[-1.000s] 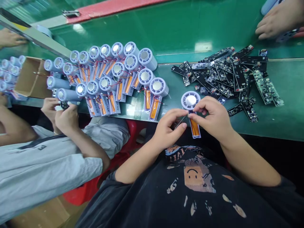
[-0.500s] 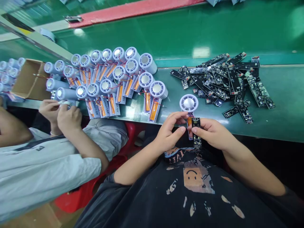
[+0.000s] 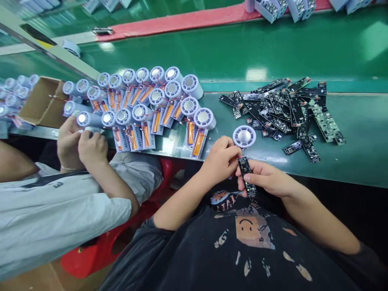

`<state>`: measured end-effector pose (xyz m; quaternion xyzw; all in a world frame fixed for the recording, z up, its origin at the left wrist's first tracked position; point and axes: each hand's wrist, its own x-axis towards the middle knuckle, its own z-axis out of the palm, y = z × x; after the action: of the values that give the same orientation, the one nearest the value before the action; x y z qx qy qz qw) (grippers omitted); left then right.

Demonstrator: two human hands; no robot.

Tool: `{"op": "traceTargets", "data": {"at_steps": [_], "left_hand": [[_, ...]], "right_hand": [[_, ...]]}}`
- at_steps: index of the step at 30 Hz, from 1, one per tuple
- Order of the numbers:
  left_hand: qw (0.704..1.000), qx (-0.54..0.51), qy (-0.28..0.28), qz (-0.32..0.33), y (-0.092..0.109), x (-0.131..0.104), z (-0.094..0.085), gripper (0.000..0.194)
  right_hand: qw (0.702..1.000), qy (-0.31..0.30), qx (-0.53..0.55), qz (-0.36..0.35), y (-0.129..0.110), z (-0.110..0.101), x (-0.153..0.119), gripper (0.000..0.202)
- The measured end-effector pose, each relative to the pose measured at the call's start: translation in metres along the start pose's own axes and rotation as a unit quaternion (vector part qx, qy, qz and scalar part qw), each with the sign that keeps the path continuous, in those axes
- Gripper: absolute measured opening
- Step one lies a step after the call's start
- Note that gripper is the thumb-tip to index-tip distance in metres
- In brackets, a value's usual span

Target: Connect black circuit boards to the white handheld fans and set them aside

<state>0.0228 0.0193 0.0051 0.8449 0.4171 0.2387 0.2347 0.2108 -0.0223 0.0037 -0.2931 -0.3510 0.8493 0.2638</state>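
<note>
My right hand (image 3: 265, 176) grips a narrow black circuit board (image 3: 247, 178) between thumb and fingers, its component side facing up. My left hand (image 3: 221, 159) is closed in a pinch at the board's upper end; whatever sits between its fingertips is hidden, perhaps thin wires too small to make out. Just beyond both hands, a pale lilac handheld fan (image 3: 244, 136) lies with its round slotted end and silver disc upward. Its handle is mostly covered by my hands.
A heap of loose circuit boards (image 3: 291, 107) lies on the green bench (image 3: 363, 133) to the right. Rows of similar fans (image 3: 157, 97) with orange-fronted handles fill the left. A co-worker's hands (image 3: 81, 143) work beside a cardboard box (image 3: 42, 103). A red-edged ledge (image 3: 182, 22) runs behind.
My left hand has gone from spread fingers to a pinch near the board's top. The board has tilted in my right hand, and the fan's handle is now covered. The view has shifted slightly.
</note>
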Motion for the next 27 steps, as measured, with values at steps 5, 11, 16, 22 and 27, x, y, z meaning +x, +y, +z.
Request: {"op": "traceTargets", "data": {"at_steps": [5, 11, 16, 22, 27], "left_hand": [[0.99, 0.073, 0.096, 0.068, -0.01, -0.005, -0.011, 0.011], [0.973, 0.157, 0.134, 0.1, -0.009, -0.015, -0.013, 0.012], [0.952, 0.256, 0.144, 0.09, 0.0, -0.017, -0.01, 0.015], [0.962, 0.251, 0.085, 0.064, 0.006, -0.018, -0.016, 0.022], [0.978, 0.189, 0.073, 0.041, 0.006, -0.023, -0.016, 0.018]], "right_hand": [[0.999, 0.005, 0.035, -0.02, 0.001, -0.005, 0.007, 0.033], [0.998, -0.016, 0.037, -0.038, 0.006, -0.013, 0.01, 0.034], [0.997, 0.002, 0.06, -0.042, 0.008, -0.014, 0.012, 0.035], [0.998, 0.009, 0.052, -0.037, 0.007, -0.015, 0.012, 0.035], [0.999, 0.021, 0.019, -0.03, 0.006, -0.011, 0.012, 0.036]]}}
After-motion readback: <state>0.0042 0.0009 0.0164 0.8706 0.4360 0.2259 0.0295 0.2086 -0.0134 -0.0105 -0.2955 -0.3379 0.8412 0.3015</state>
